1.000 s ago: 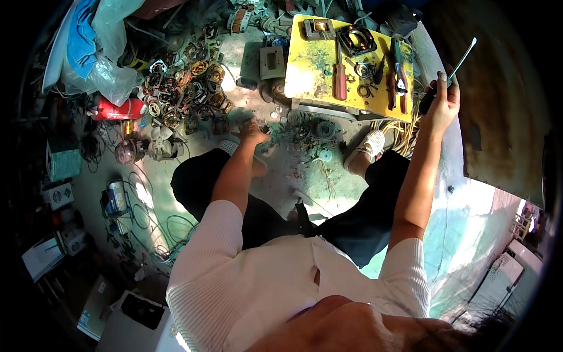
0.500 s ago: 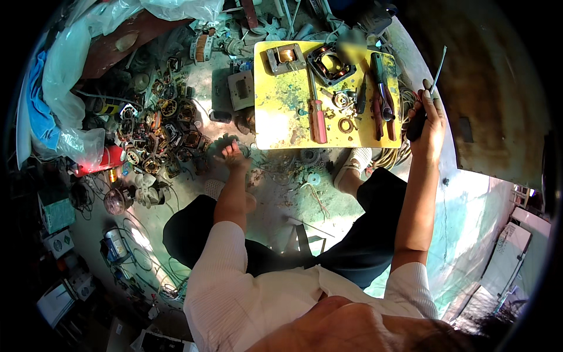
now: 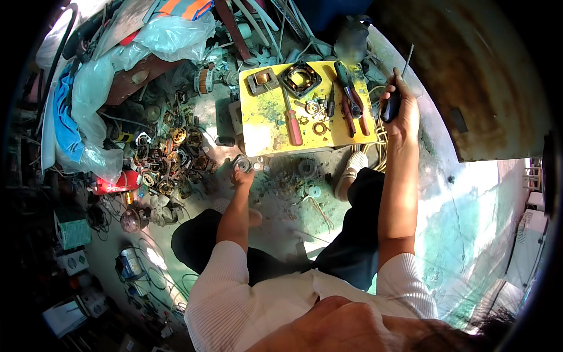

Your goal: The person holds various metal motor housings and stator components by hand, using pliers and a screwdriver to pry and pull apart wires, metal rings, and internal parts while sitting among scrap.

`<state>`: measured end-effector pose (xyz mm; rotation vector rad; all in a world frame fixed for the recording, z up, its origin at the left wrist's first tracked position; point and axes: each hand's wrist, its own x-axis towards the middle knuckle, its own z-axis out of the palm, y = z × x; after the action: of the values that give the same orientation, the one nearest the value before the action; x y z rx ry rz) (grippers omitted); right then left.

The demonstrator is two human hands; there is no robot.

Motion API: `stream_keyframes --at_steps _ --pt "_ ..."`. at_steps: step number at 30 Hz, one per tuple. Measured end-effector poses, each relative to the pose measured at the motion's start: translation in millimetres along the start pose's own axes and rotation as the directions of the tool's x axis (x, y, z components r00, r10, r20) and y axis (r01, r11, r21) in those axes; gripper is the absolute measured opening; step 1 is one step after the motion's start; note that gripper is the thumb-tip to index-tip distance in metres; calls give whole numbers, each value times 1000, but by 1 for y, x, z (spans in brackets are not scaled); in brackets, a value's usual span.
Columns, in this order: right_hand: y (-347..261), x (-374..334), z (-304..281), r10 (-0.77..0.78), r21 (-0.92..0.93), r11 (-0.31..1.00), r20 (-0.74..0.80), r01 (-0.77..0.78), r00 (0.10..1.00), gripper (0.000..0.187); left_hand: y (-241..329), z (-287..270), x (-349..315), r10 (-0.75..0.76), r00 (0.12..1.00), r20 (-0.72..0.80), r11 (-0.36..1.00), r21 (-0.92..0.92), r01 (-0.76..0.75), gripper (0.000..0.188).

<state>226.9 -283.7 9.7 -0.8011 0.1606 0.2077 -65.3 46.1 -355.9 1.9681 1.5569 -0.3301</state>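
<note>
Low over the floor, left of the yellow board (image 3: pixel 267 138), my left hand (image 3: pixel 243 177) has its fingers closed around a round grey metal part (image 3: pixel 241 163). My right hand (image 3: pixel 404 114) is raised at the board's right side, gripping a screwdriver (image 3: pixel 390 108) by its dark handle, its thin shaft pointing up and away. On the board lie a red-handled screwdriver (image 3: pixel 294 126), a square black motor stator (image 3: pixel 300 78), a coil on a metal core (image 3: pixel 263 81), red-handled pliers (image 3: pixel 362 125), a dark-handled tool (image 3: pixel 342 74), a copper-coloured ring (image 3: pixel 319 128) and small parts.
A heap of old stators and coils (image 3: pixel 176 155) covers the floor at left, near plastic sheeting (image 3: pixel 97 105). Cables (image 3: pixel 382 141) lie coiled beside the board. A large brown panel (image 3: pixel 469 76) stands at right. My shoe (image 3: pixel 352 170) is near the board's front edge.
My left hand, open with spread fingers before, has closed on the round grey part. The view has shifted, and my right hand still holds the screwdriver.
</note>
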Motion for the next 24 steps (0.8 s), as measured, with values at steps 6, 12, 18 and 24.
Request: stream_keyframes --at_steps 6,12,18,24 --pt "-21 8 -15 77 272 960 -30 -66 997 9 97 -101 -11 112 602 -790 547 -457 -701 48" --pt "-21 12 -22 61 314 949 -72 -35 996 9 262 -202 -182 811 278 -515 360 64 -931 53" --pt "-27 8 -22 88 309 948 -22 -77 996 21 336 -172 -204 879 464 -113 453 500 -738 104" --pt "-26 1 -11 43 244 969 -47 -31 998 22 354 -173 -204 831 557 -17 476 540 -694 89"
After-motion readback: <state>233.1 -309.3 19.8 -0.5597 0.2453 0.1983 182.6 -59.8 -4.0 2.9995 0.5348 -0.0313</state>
